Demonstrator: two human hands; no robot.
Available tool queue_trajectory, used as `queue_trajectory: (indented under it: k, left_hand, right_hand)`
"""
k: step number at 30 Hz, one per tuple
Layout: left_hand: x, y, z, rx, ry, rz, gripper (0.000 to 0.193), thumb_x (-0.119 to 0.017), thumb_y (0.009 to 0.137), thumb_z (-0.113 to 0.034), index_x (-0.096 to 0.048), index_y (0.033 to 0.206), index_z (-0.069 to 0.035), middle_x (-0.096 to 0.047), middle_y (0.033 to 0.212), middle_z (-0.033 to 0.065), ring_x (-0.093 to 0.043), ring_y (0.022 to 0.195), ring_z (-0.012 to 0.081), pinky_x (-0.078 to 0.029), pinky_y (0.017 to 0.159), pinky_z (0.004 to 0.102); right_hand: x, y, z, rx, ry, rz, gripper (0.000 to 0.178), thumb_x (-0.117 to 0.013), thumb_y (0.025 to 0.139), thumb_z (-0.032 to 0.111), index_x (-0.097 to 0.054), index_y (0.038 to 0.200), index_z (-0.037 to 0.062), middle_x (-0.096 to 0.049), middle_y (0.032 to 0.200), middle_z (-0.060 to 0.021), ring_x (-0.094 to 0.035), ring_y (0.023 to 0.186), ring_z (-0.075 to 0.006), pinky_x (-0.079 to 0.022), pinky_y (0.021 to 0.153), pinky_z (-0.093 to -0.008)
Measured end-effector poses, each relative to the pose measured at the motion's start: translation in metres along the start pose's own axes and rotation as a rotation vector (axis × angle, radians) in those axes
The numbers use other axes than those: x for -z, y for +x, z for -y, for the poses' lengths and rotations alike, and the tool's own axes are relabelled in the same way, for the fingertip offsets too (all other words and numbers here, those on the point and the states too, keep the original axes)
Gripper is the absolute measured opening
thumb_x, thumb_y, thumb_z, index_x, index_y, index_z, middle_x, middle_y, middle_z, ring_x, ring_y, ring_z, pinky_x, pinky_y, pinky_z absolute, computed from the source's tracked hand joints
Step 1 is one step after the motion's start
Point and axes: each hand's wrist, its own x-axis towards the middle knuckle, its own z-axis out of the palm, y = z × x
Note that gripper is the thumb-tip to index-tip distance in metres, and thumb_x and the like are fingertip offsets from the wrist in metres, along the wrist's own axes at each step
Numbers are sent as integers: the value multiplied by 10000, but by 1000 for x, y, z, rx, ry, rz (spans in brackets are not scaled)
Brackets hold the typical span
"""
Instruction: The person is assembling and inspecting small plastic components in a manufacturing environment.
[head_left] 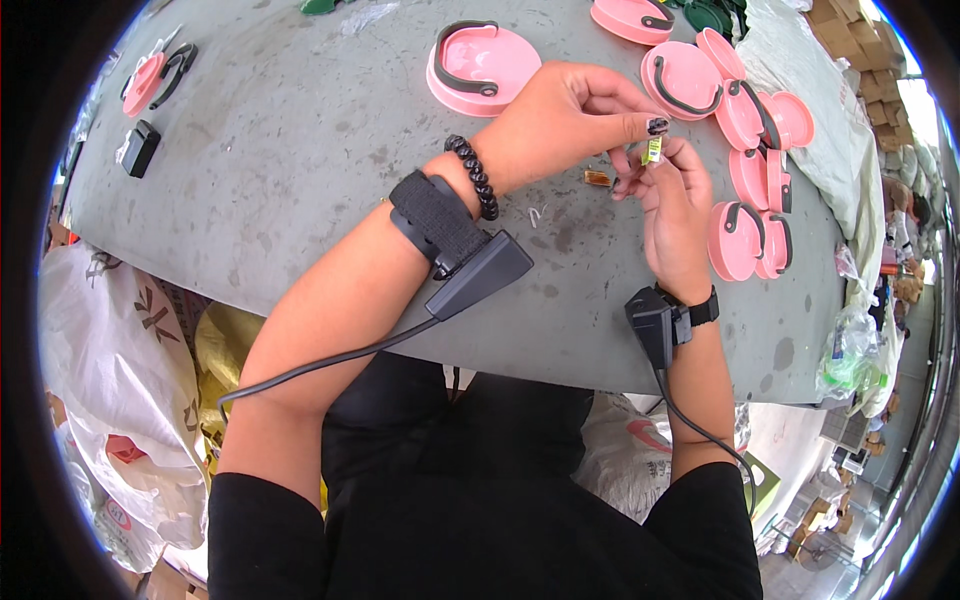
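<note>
counting one tiny yellow-green tag point(652, 151), up above the counter point(330, 130) between the left hand point(565, 112) and the right hand point(677, 205). seeing the right hand closed down to a thumb-and-finger pinch on the tag; left hand curled, thumb tip right beside its top end, can't tell if actually gripping it. also counting one pink lid with a dark handle point(508, 65) alone at upper middle, another pink lid point(143, 84) far left, roughly nine more pink lids point(732, 242) bunched up right, too overlapped for an exact number. plus one black box point(141, 150) and one amber-brown piece point(597, 178) near the fingertips. near edge curving close to the body, wide gray stretch leftward, way tighter on the right. tag-wise: small, flat, bright, partly behind the right thumb.
</note>
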Motion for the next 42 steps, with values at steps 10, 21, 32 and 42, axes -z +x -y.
queue_trajectory:
  k: [10,21,32,42]
  left_hand:
    - [0,0,-1,-3,-51,3,175,-605,864,-117,-642,1003,-19,-672,806,38,-590,617,50,-476,570,189]
    - [1,2,1,4,65,-11,183,-598,870,-134,-644,1011,-26,-671,794,38,-565,593,38,-460,476,182]
    - [0,1,0,19,64,-32,165,-613,857,-115,-650,985,-19,-676,795,54,-571,587,43,-471,490,187]
    - [-3,1,0,-1,84,-100,172,-641,839,-130,-647,942,8,-669,772,62,-566,562,60,-464,497,189]
  right_hand:
    - [-3,0,-1,-38,-15,32,148,-480,907,125,-524,981,4,-582,788,-54,-556,671,-114,-465,605,-252]
    - [1,-1,-1,-90,-43,109,144,-476,910,118,-546,989,20,-581,837,-54,-527,718,-96,-441,638,-256]
    - [-3,-2,1,-103,-33,119,101,-536,881,126,-564,870,29,-597,790,-43,-545,668,-89,-455,615,-245]
    - [-1,-3,1,-100,1,146,102,-556,863,103,-579,834,9,-597,816,-70,-548,660,-102,-447,606,-247]
